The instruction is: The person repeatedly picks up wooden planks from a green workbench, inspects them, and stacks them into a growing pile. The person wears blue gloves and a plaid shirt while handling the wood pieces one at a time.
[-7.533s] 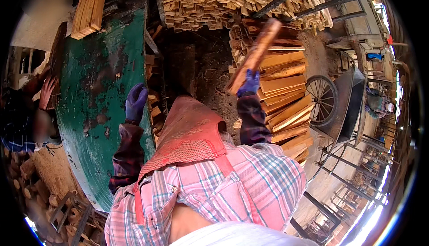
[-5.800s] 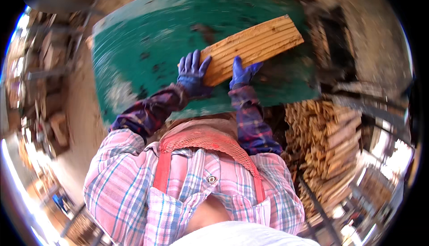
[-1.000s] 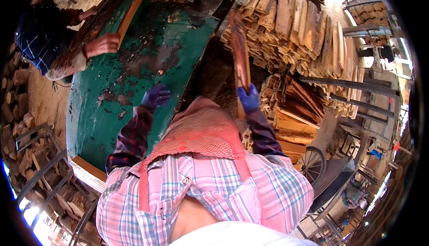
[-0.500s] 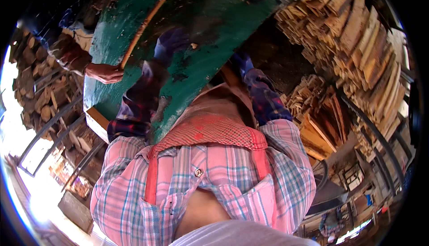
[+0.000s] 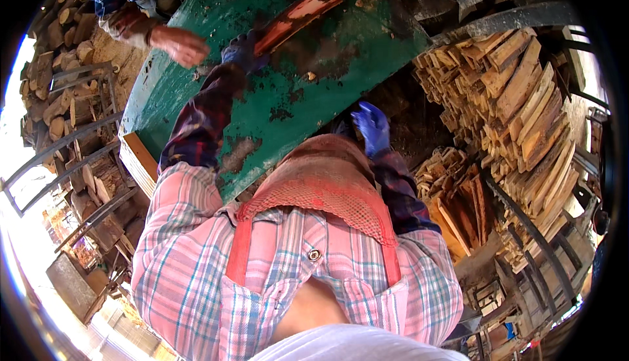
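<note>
My left hand [image 5: 241, 54], in a dark blue glove, is over the green tabletop [image 5: 262, 128], closed at the near end of a reddish-brown wood slab [image 5: 300, 18]. Dark shadow and blur partly obscure its fingers. The slab slants away up and to the right over the table. My right hand [image 5: 372, 129], in a brighter blue glove, is beyond the table's near right edge, beside my red apron [image 5: 321, 184]. Its fingers are apart and hold nothing. A co-worker's bare hand [image 5: 180, 45] hovers over the table's left side, near my left hand.
Tall stacks of split wood [image 5: 517, 105] stand on the right, with a smaller pile [image 5: 462, 207] below. Logs [image 5: 65, 92] are heaped at the left behind metal bars [image 5: 72, 145]. A curved grey metal strip [image 5: 511, 20] lies at the far right.
The long thin stick in the co-worker's hand is gone from there. A wood slab is now at my left hand. My right hand has come out from beside the apron, its fingers spreading.
</note>
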`<state>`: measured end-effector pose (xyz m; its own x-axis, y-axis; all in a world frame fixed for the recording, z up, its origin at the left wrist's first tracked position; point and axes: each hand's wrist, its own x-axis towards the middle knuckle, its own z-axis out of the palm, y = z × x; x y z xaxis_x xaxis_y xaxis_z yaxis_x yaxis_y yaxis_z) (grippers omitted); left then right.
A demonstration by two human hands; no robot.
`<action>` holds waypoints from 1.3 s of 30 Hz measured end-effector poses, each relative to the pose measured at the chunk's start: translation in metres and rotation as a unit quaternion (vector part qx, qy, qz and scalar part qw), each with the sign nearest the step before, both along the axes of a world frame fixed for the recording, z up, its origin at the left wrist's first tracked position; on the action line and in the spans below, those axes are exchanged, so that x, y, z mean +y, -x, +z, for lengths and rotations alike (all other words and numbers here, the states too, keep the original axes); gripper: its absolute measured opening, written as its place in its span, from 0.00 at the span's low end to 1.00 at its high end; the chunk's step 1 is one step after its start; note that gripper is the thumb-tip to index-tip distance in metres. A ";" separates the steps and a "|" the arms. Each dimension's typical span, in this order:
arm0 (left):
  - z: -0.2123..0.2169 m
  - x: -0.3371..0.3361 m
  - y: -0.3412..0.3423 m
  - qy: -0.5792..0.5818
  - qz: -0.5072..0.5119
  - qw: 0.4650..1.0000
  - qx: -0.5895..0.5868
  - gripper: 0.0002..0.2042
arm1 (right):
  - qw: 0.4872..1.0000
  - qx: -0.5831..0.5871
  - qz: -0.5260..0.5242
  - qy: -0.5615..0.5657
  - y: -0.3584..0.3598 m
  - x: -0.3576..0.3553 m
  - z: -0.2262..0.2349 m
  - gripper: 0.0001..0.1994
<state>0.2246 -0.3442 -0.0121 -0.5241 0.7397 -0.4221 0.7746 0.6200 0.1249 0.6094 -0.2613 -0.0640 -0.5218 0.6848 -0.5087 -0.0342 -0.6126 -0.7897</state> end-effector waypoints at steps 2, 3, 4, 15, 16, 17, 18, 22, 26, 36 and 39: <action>0.004 0.009 -0.023 -0.086 -0.035 0.996 -0.006 0.37 | 0.995 0.011 -0.020 -0.098 0.021 -0.029 -0.033 0.15; 0.002 0.014 -0.037 -0.123 -0.054 0.991 -0.010 0.33 | 0.989 0.016 -0.032 -0.141 0.028 -0.039 -0.049 0.15; 0.007 0.021 -0.054 -0.133 -0.067 0.987 -0.058 0.34 | 0.974 0.000 -0.003 -0.227 0.029 -0.047 -0.050 0.15; 0.029 0.079 -0.234 -0.140 0.045 0.683 -0.715 0.16 | 0.955 -0.052 -0.272 -0.104 -0.081 -0.088 0.000 0.19; 0.017 0.069 -0.223 -0.151 0.022 0.675 -0.722 0.18 | 0.940 -0.102 -0.296 -0.132 -0.099 -0.088 0.004 0.19; 0.024 0.056 -0.217 -0.148 0.051 0.727 -0.668 0.16 | 0.918 -0.160 -0.328 -0.155 -0.121 -0.089 0.010 0.19; 0.011 0.046 -0.205 -0.158 0.087 0.750 -0.636 0.15 | 0.899 -0.197 -0.374 -0.113 -0.135 -0.093 0.023 0.20; 0.008 0.025 -0.163 -0.123 0.107 0.784 -0.598 0.20 | 0.886 -0.126 -0.428 -0.124 -0.210 -0.062 0.021 0.21; 0.003 0.030 -0.125 -0.198 0.146 0.744 -0.622 0.20 | 0.807 -0.106 -0.573 -0.092 -0.327 0.023 -0.003 0.20; 0.062 0.159 -0.010 -0.370 0.021 0.929 0.007 0.44 | 0.963 0.029 -0.266 -0.034 -0.103 0.056 0.015 0.19; 0.033 0.204 0.058 -0.348 0.148 0.898 -0.223 0.38 | 0.990 -0.019 -0.077 -0.116 0.014 0.117 0.049 0.23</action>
